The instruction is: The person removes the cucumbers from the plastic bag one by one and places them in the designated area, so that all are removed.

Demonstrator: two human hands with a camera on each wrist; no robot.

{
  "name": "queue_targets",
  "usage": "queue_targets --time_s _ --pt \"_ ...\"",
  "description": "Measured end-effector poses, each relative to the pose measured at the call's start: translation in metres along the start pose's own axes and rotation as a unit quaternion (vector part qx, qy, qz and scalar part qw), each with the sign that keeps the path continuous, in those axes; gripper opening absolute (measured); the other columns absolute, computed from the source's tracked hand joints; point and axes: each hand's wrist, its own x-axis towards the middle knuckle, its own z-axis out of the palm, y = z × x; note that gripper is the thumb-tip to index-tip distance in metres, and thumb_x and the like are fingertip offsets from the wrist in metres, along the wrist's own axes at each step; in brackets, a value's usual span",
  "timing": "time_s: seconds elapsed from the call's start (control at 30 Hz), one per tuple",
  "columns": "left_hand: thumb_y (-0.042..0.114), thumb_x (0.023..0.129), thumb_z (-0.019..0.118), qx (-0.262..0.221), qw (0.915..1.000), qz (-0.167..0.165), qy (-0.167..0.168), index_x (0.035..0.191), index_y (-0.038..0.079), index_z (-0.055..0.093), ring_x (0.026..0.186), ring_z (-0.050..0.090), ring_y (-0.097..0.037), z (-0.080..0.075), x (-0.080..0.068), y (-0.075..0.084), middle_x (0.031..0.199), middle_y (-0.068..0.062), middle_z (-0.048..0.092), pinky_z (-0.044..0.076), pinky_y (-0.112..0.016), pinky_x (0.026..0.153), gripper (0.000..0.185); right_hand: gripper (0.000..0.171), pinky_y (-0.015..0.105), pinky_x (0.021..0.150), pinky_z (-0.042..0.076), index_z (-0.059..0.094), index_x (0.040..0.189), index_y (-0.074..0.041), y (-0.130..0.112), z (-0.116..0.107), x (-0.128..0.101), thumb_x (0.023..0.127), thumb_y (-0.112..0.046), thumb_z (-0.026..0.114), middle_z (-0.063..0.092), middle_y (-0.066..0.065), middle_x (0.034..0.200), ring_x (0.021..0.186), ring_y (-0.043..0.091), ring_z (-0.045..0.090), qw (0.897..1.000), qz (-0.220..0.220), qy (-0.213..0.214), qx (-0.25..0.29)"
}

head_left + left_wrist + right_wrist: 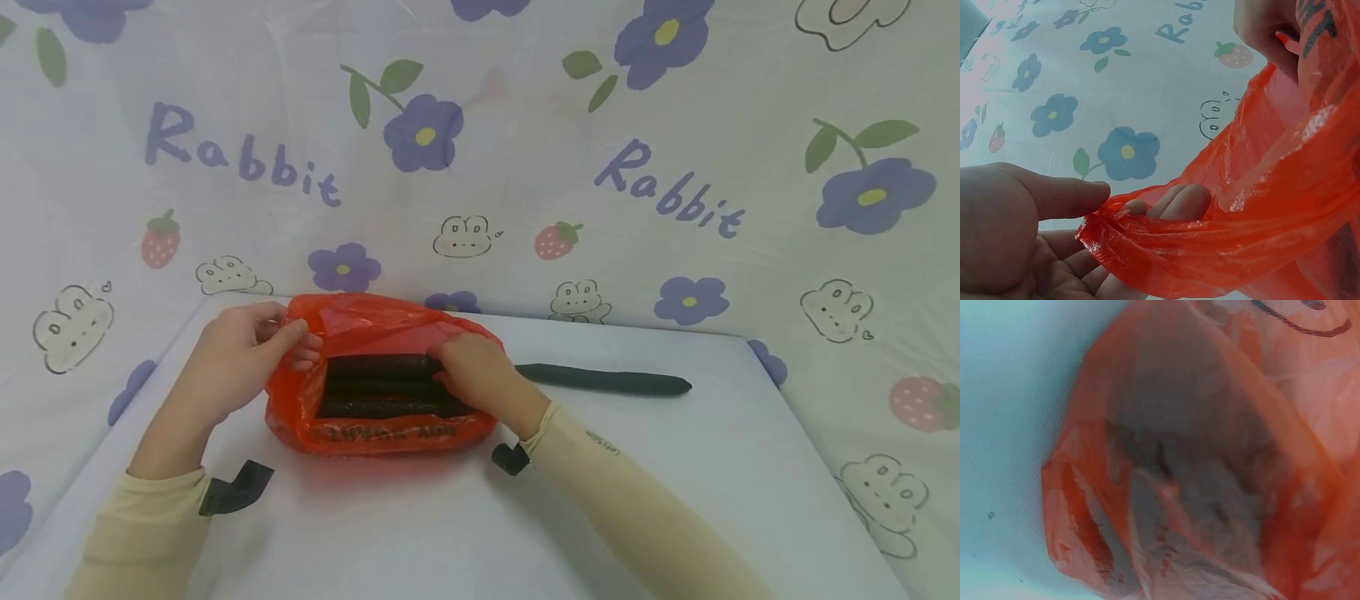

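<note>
Lying on the table (pixel 675 500), the red plastic bag (pixel 375 333) looks thin, limp and slippery, so it is best held by its gathered rim. The left hand (pixel 240 354) pinches that rim at the bag's left edge, thumb over film and fingers (pixel 1179 203) beneath. The right hand (pixel 480 375) is curled over the dark cucumbers (pixel 382 387) inside the opening; they seem firm and fairly light. Another cucumber (pixel 603 380) lies just right of the bag.

Both arms wear snug cream sleeves (pixel 630 508), ending at the wrists. Small grey lettering runs along the right sleeve near the cuff. A black strap tab (pixel 236 487) sticks out at each wrist. Hands bare.
</note>
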Motion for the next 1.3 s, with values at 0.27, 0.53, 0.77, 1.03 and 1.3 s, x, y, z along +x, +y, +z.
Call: queue_targets --time_s 0.27,0.53,0.77,1.03,1.3 --pt "0.03 0.115 0.057 -0.001 1.0 0.001 -0.002 0.134 -0.002 0.066 0.104 0.077 -0.032 -0.002 0.001 -0.001 0.112 -0.013 0.079 0.058 -0.057 0.101 0.038 0.02 0.038 0.1 0.058 0.079 0.117 -0.018 -0.003 -0.008 0.002 0.098 -0.021 0.084 0.078 -0.004 0.107 0.103 0.018 0.071 1.0 0.001 0.003 -0.004" --pt "0.028 0.114 0.058 -0.01 0.9999 -0.003 -0.003 0.131 0.0 0.067 0.101 0.077 -0.029 -0.002 -0.002 -0.001 0.11 -0.012 0.079 0.059 -0.055 0.101 0.034 0.016 0.038 0.088 0.062 0.077 0.113 -0.019 -0.007 -0.022 -0.001 0.098 -0.018 0.083 0.076 -0.004 0.099 0.093 0.019 0.07 1.0 -0.001 0.011 -0.003" --pt "0.031 0.115 0.057 -0.011 0.9999 -0.003 0.0 0.133 0.0 0.066 0.102 0.077 -0.029 -0.003 -0.001 -0.002 0.11 -0.012 0.079 0.057 -0.056 0.102 0.037 0.021 0.036 0.085 0.062 0.078 0.119 -0.02 -0.008 -0.037 -0.004 0.099 -0.02 0.083 0.076 -0.004 0.101 0.09 0.017 0.07 0.999 -0.001 0.022 -0.029" --pt "0.03 0.115 0.057 -0.013 0.9999 -0.006 -0.001 0.136 -0.002 0.065 0.102 0.077 -0.029 -0.004 0.0 -0.002 0.111 -0.012 0.079 0.057 -0.056 0.103 0.039 0.033 0.034 0.088 0.061 0.079 0.131 -0.019 -0.003 -0.044 -0.01 0.099 -0.019 0.083 0.079 -0.003 0.109 0.095 0.018 0.073 0.999 0.006 0.036 -0.032" --pt "0.029 0.115 0.057 -0.016 0.9998 -0.008 0.0 0.135 -0.002 0.066 0.103 0.077 -0.029 -0.004 0.001 -0.001 0.111 -0.013 0.079 0.057 -0.056 0.103 0.038 0.037 0.034 0.089 0.061 0.077 0.135 -0.018 0.003 -0.051 -0.021 0.099 -0.019 0.084 0.079 -0.002 0.11 0.095 0.018 0.071 0.999 0.013 0.041 -0.02"
